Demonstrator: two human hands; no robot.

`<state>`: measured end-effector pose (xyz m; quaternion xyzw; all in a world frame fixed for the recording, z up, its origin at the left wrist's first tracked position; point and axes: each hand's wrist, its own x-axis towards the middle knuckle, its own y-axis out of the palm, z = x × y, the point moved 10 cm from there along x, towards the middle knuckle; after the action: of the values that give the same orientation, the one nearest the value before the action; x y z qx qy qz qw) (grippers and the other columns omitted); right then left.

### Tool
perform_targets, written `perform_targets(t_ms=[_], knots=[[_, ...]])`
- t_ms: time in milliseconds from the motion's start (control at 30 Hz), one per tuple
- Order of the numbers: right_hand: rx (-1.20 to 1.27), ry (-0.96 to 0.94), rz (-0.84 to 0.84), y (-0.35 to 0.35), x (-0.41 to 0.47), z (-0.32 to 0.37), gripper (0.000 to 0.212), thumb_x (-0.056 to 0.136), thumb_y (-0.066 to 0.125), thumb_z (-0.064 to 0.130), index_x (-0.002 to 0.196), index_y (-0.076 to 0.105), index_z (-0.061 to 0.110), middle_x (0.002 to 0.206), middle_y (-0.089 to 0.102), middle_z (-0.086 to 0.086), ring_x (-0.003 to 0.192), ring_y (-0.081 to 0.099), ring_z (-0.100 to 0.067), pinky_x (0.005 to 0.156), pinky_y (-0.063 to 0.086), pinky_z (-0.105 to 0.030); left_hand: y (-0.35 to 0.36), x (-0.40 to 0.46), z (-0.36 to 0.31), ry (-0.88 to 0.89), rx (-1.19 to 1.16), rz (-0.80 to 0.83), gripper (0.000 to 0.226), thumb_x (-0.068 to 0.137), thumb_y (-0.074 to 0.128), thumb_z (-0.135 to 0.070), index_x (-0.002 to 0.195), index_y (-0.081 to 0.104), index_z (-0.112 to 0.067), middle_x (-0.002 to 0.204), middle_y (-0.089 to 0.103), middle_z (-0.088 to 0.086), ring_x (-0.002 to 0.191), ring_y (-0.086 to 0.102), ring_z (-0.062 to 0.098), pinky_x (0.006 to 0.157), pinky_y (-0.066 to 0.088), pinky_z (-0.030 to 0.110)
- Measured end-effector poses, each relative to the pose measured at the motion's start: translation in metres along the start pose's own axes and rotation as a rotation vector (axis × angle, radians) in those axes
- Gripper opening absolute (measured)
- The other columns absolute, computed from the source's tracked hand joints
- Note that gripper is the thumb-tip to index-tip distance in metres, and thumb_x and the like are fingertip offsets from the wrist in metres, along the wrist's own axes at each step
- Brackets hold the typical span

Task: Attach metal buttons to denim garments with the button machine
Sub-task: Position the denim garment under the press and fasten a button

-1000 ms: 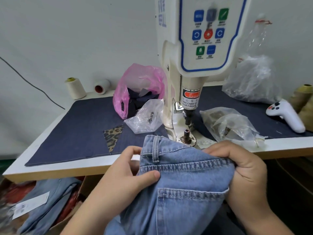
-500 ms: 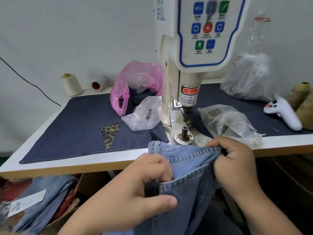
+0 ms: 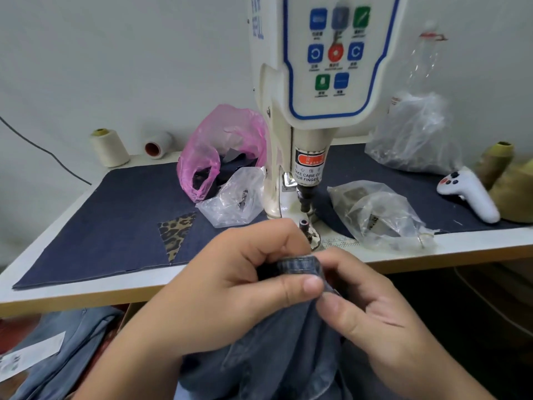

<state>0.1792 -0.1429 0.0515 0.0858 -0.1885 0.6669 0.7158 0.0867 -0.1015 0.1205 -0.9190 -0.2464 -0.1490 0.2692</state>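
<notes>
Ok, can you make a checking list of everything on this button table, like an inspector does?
Surface: white table covered by dark blue denim mat with a leopard-print patch.
Job's things: cream button machine; folded blue denim garment held below the table's front edge.
Clutter: pink plastic bag, clear plastic bags, cream thread cones, white game controller.
Hands: left hand and right hand pinch the garment.
Cables: thin black cable along the wall.
Surroundings: more denim under the table.
</notes>
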Motion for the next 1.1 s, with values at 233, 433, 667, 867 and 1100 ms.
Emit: perform_targets(t_ms=[233,433,667,867,1100], knots=[[0.979,0.044,0.111,0.015,-0.006,0.006,0.016,0.102,0.048,0.001,0.099,0.057,-0.012,0.105,0.063,-0.032,0.099,0.063,-0.038,0.085,0.051,-0.039,-0.003,0.000,0.041,-0.246,0.070,0.074,0.018,0.077,0.080,-0.036,0.085,0.070,-0.024,0.081,0.068,-0.003,0.075,0.061,0.007,0.071,0.048,0.023],[0.745,0.088,-0.058,-0.023,-0.005,-0.001,0.012,0.081,0.073,0.012,0.078,0.065,0.004,0.093,0.072,-0.018,0.081,0.069,-0.026,0.074,0.055,-0.028,0.017,-0.022,0.086,-0.506,-0.318,0.226,0.022,0.084,0.064,-0.043,0.087,0.072,-0.022,0.083,0.066,-0.009,0.078,0.060,0.005,0.073,0.047,0.021],[0.989,-0.030,0.084,-0.032,0.004,0.018,0.005,0.087,0.051,-0.011,0.084,0.055,-0.011,0.103,0.062,-0.037,0.092,0.065,-0.042,0.084,0.054,-0.040,-0.001,-0.028,0.112,-0.589,-0.266,-0.149,0.043,0.068,0.075,-0.062,0.089,0.069,-0.025,0.088,0.068,-0.002,0.081,0.060,0.011,0.079,0.049,0.034],[0.638,-0.023,-0.034,-0.042,-0.004,0.011,0.016,0.072,0.069,0.007,0.066,0.056,0.000,0.101,0.066,-0.028,0.085,0.067,-0.035,0.076,0.054,-0.029,0.017,-0.043,0.120,-0.757,-0.068,0.074,0.069,0.059,0.068,-0.084,0.092,0.065,-0.023,0.095,0.068,0.006,0.086,0.057,0.010,0.090,0.049,0.047],[0.559,-0.018,0.086,-0.027,-0.007,0.019,0.008,0.070,0.052,-0.003,0.062,0.049,-0.003,0.095,0.066,-0.029,0.082,0.065,-0.029,0.075,0.051,-0.025,0.041,-0.021,0.096,-0.517,-0.481,0.130,0.050,0.064,0.077,-0.004,0.110,0.061,-0.014,0.097,0.058,0.005,0.087,0.049,0.015,0.077,0.044,0.021]])
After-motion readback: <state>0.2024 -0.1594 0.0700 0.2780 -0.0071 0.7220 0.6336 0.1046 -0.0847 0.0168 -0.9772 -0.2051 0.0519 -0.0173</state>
